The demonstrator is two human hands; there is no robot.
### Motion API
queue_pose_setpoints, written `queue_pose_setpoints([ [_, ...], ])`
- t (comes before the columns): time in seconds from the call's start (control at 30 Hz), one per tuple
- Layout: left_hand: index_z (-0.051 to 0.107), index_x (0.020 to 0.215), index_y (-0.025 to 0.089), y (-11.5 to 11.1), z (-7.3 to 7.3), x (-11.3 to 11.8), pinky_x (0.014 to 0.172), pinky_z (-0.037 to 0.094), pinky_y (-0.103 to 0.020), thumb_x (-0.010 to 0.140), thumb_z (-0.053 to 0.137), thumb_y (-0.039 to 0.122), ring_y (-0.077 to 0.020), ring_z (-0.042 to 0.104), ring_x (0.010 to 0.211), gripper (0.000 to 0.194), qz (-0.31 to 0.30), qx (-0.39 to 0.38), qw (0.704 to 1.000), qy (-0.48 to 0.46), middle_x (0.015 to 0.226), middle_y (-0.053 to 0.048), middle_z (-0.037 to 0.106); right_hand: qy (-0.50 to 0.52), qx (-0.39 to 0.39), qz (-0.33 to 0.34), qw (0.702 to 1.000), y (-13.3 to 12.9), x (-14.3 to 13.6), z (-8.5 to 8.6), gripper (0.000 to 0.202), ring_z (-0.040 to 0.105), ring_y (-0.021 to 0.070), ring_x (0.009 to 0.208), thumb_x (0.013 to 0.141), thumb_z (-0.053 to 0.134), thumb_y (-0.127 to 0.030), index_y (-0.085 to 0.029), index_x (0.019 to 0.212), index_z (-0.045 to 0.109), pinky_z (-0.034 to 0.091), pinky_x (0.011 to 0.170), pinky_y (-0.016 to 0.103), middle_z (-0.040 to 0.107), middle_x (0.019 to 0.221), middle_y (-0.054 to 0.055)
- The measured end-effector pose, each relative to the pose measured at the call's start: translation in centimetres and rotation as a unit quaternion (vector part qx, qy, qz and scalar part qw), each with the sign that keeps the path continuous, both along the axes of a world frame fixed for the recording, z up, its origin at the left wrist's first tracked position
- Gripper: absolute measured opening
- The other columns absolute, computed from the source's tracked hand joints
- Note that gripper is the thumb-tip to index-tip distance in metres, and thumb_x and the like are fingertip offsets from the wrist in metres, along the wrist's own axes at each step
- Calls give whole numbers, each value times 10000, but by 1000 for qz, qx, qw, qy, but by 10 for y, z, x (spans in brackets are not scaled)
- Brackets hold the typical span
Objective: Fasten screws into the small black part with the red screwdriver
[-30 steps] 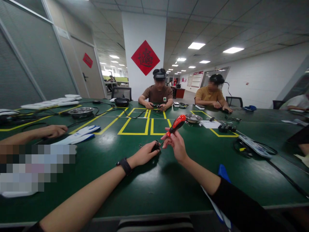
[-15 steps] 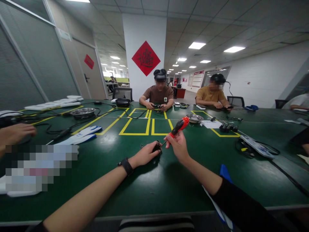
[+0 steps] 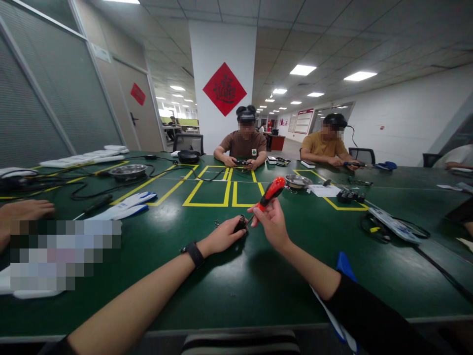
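My left hand (image 3: 226,236) is closed around a small black cylindrical part (image 3: 241,223) with a shiny metal top, held low over the green table (image 3: 177,296). In my right hand (image 3: 272,222) is a screwdriver with a red and black handle (image 3: 271,192). Its handle tilts up and to the right, and its thin shaft points down-left toward the black part. Whether the tip touches the part is hidden by my fingers. Several tiny metal pieces (image 3: 217,224) lie just beyond my left hand.
White-and-blue gloves (image 3: 127,206) and another screwdriver (image 3: 94,205) lie at the left, near another person's hand (image 3: 27,214). A metal bowl (image 3: 297,181), black blocks (image 3: 351,195) and a power strip (image 3: 393,224) stand to the right. Two people sit opposite.
The screwdriver handle in my right hand has turned and shifted slightly left. My left hand keeps its hold on the black part. At the left, the other person's hand has moved slightly.
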State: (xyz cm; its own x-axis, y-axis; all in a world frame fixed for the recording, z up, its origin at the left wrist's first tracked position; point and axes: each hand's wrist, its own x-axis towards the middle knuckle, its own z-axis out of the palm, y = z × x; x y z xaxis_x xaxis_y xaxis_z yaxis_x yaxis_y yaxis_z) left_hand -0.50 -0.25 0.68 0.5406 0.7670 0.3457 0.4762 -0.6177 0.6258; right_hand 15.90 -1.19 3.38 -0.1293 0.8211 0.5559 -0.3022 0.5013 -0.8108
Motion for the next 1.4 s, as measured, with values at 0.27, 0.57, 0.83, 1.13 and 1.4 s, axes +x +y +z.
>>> queue_pose_setpoints([
  [0.27, 516, 1008, 171, -1, 1, 0, 802, 417, -298, 833, 455, 239, -177, 545, 852, 198, -5, -6, 1000, -2, 949, -44, 607, 2, 1, 9, 1000, -2, 0, 1, 267, 544, 68, 471, 799, 563, -278, -218, 1005, 405, 459, 480, 209, 594, 736, -40],
  [0.57, 517, 1022, 170, 1, 0, -1, 804, 423, -301, 832, 463, 266, -178, 551, 850, 220, -12, -12, 1000, -4, 955, -45, 614, 1, 5, 0, 1000, -2, -1, 0, 277, 527, 67, 443, 784, 593, -269, -230, 961, 383, 442, 452, 199, 609, 704, -53],
  [0.83, 515, 1004, 168, 2, -3, 0, 779, 416, -298, 793, 525, 237, -175, 551, 835, 222, -6, 15, 1000, 0, 941, -41, 612, -5, 10, -10, 1000, -6, -1, 0, 282, 532, 63, 458, 777, 602, -259, -227, 947, 378, 445, 459, 197, 605, 722, -47],
  [1.13, 524, 1012, 171, 2, -2, 1, 839, 420, -313, 809, 492, 253, -183, 549, 870, 221, -3, -12, 1000, -12, 965, -44, 617, -9, 16, -20, 1000, -7, -2, 0, 298, 533, 65, 457, 772, 606, -258, -229, 971, 386, 444, 444, 190, 598, 711, -51],
  [1.4, 534, 1000, 173, 1, -1, 1, 816, 419, -297, 829, 459, 263, -179, 545, 857, 208, 2, -20, 1000, -13, 956, -41, 616, -4, 14, -20, 1000, -8, -2, 1, 280, 534, 60, 457, 778, 598, -253, -232, 958, 384, 450, 446, 185, 596, 715, -51],
])
